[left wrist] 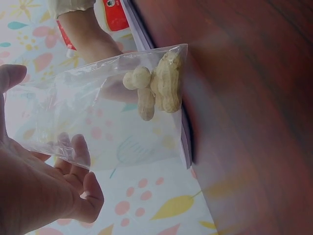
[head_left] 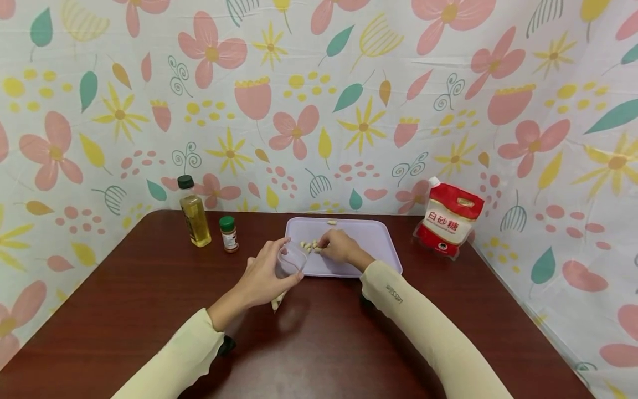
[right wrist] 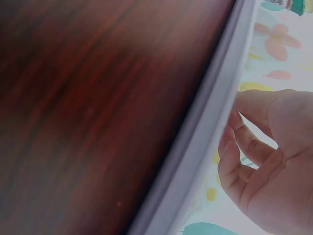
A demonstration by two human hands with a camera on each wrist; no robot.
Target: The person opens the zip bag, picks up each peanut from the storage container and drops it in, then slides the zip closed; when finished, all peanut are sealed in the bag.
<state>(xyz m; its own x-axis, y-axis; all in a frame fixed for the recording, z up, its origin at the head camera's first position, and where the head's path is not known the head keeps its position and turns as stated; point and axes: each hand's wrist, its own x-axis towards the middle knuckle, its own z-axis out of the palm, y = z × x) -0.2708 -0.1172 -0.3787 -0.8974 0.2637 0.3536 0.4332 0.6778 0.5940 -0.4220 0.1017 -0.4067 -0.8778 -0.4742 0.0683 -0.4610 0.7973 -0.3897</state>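
Observation:
My left hand [head_left: 264, 280] grips a clear plastic bag [left wrist: 107, 122] near its top, thumb and fingers spread around the opened mouth. Several unshelled peanuts [left wrist: 167, 83] are gathered at the bottom of the bag, which hangs in front of the tray's near left side. My right hand [head_left: 340, 246] is over the lavender tray [head_left: 376, 244], its bent fingers reaching down to a small pile of peanuts [head_left: 310, 245]. In the right wrist view the tray rim hides those fingertips, so I cannot tell whether they pinch a peanut. One more peanut [head_left: 332, 222] lies at the tray's back edge.
An oil bottle [head_left: 195, 216] and a green-capped spice jar [head_left: 229, 235] stand at the left of the dark wooden table [head_left: 329, 343]. A red and white sugar pouch [head_left: 446, 219] stands at the right. Behind the table hangs a flowered cloth [head_left: 309, 111].

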